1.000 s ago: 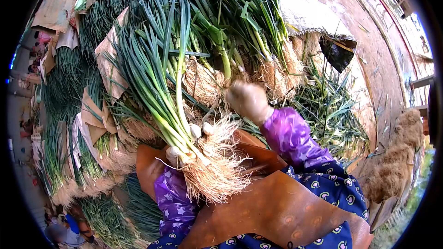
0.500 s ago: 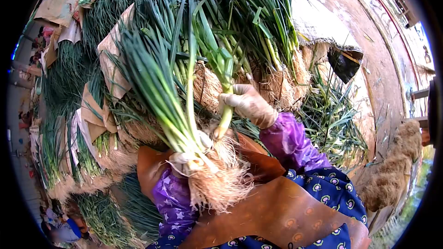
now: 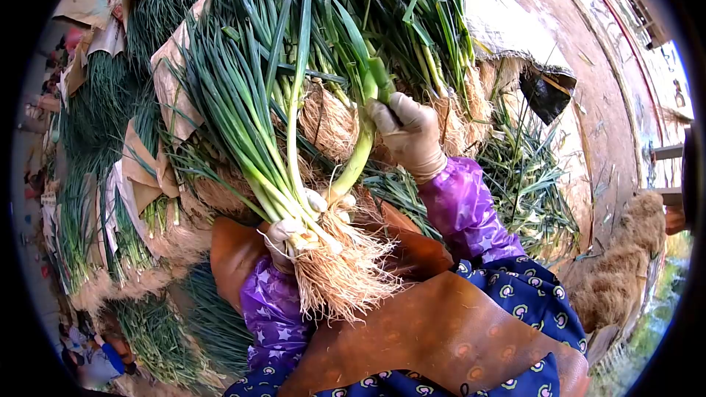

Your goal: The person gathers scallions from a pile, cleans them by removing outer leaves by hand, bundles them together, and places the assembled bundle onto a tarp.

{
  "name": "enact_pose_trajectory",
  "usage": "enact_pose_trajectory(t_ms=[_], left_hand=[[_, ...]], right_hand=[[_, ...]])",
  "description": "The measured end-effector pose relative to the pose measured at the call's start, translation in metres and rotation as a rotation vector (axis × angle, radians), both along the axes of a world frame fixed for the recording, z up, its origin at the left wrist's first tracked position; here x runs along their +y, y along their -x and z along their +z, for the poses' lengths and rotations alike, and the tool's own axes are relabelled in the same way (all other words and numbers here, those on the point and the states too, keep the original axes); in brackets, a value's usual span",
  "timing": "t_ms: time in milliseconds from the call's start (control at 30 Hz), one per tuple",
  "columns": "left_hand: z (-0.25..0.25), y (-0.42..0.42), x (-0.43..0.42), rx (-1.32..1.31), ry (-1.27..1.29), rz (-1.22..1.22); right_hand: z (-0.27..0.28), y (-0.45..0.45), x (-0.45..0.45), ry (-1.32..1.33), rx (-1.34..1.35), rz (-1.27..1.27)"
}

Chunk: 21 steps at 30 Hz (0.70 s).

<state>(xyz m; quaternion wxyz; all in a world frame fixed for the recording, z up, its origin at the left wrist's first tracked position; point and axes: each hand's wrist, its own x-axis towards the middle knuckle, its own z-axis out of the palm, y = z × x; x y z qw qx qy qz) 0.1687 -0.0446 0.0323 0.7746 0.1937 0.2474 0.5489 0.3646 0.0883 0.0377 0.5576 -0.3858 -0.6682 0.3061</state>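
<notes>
My left hand, in a pale glove, is wrapped around a bunch of green onions just above the roots. The bunch leans up and to the left, its shaggy pale roots spreading over my lap. One thicker green onion stalk stands apart on the bunch's right side and bends toward my right hand. That gloved hand is closed on the stalk's upper green part, with a folded leaf end sticking out above the fingers.
Stacked green onions with roots toward me lie ahead. More bundles with brown paper sheets fill the left side. Stripped leaves are heaped at right, beside a white sack. A brown apron covers my lap.
My right hand has moved up and to the right along the thick stalk, bending its leafy top over. The left hand and bunch have shifted slightly up and left.
</notes>
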Motion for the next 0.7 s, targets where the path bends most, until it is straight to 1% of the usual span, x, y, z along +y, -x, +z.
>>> enact_pose_trajectory(t_ms=[33,67,100,133,167,200,233,267,333,367,433,500,533,600,633,667,700], left_hand=[[-0.008,0.0,-0.002,0.048,0.002,0.087],[-0.012,0.0,-0.002,0.096,0.004,0.175],[0.003,-0.01,0.0,0.097,0.034,0.186],[-0.003,-0.006,0.0,0.142,-0.002,0.198],[-0.009,-0.002,0.0,0.191,-0.037,0.212],[0.014,-0.007,-0.002,0.025,0.14,0.15],[0.01,0.003,0.004,0.025,0.143,0.163],[0.002,0.019,0.012,-0.088,0.035,-0.037],[0.019,0.007,0.009,-0.186,0.005,-0.029],[0.028,0.001,0.008,-0.236,-0.01,-0.026],[0.015,0.008,0.01,-0.215,-0.031,-0.068],[-0.022,0.029,0.009,-0.205,-0.068,-0.159],[-0.033,0.036,0.009,-0.2,-0.076,-0.214],[-0.025,0.03,0.01,-0.16,-0.133,-0.215],[-0.022,0.028,0.01,-0.142,-0.156,-0.215],[-0.02,0.025,0.006,0.01,-0.164,-0.157],[-0.01,0.017,-0.001,0.09,-0.151,-0.088]], right_hand=[[0.007,0.001,0.003,-0.267,-0.26,-0.112],[0.011,0.008,-0.005,-0.302,-0.582,-0.055],[0.012,0.011,-0.02,-0.192,-0.587,0.11],[0.014,0.015,-0.036,-0.067,-0.59,0.261],[0.013,0.013,-0.05,0.197,-0.259,0.506],[0.018,0.003,-0.059,0.31,-0.195,0.694],[0.023,-0.013,-0.066,0.423,-0.131,0.884],[0.012,-0.027,-0.08,0.472,-0.027,0.984],[-0.006,-0.063,-0.09,0.863,-0.326,1.02],[-0.01,-0.081,-0.09,1.183,-0.737,0.904],[-0.055,-0.106,-0.093,0.805,-1.709,0.488],[-0.066,-0.115,-0.075,0.496,-0.986,0.452],[-0.059,-0.092,-0.066,0.612,-0.482,0.494],[-0.007,-0.029,-0.043,0.782,0.124,0.568],[0.022,-0.006,-0.035,0.872,0.219,0.632],[0.025,0.013,-0.028,0.809,0.19,0.568],[0.026,0.03,-0.025,0.755,0.162,0.507]])
